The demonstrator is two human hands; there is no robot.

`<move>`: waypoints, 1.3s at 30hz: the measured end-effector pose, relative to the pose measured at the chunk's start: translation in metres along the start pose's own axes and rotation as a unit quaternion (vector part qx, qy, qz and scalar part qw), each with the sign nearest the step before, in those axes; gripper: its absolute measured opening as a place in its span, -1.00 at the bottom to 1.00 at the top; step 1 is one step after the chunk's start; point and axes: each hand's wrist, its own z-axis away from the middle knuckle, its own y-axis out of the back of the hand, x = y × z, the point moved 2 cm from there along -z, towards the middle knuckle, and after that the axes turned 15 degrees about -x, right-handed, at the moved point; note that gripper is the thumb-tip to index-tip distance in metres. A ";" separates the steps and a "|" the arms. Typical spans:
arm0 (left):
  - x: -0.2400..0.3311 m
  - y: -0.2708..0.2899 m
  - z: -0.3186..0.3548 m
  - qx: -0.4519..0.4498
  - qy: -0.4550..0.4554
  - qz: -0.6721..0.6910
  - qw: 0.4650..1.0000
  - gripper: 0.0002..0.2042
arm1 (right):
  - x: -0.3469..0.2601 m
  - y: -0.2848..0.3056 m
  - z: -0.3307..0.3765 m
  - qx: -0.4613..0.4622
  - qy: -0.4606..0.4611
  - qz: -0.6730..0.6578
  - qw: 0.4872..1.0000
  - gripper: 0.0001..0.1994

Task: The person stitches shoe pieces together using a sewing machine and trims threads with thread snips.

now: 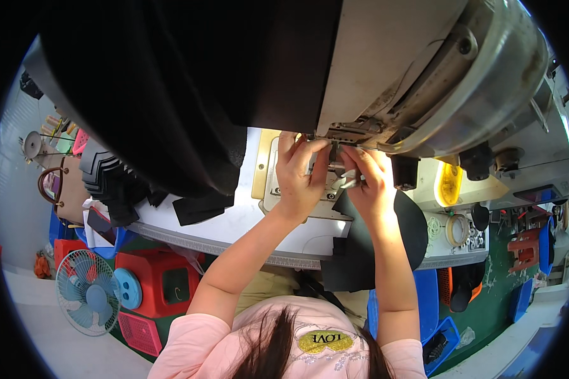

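Observation:
Both my hands reach up under the head of a grey industrial sewing machine (423, 69). My left hand (299, 180) has its fingers held together, their tips against the needle area (335, 142). My right hand (368, 184) pinches a small silvery metal part (349, 179) just beneath the needle area. What the left fingertips hold is hidden. A flat black piece of material (360, 252) lies under my right forearm, on the white machine table (234, 218). The metal plate (269, 183) of the machine bed lies under my left hand.
A big black mass of material (152, 101) hangs over the table's left. A stack of black cut pieces (110, 180) sits at the left edge. Below the table are a red stool (164, 281), a blue-green fan (85, 294) and blue crates (430, 303). Yellow container (449, 183) at right.

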 end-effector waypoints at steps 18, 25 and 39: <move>-0.006 0.044 0.017 -0.091 0.140 0.434 0.885 -0.73 | 0.061 0.020 0.040 -0.016 -0.244 -0.050 0.968 -0.87; -0.067 0.149 0.050 -0.405 0.230 -0.159 0.871 -0.77 | 0.067 0.039 0.081 -0.283 -0.292 -0.038 0.913 -0.84; -0.116 0.181 0.080 -0.474 0.351 -0.243 0.770 -0.51 | 0.049 0.033 0.077 -0.290 -0.331 0.016 0.898 -0.83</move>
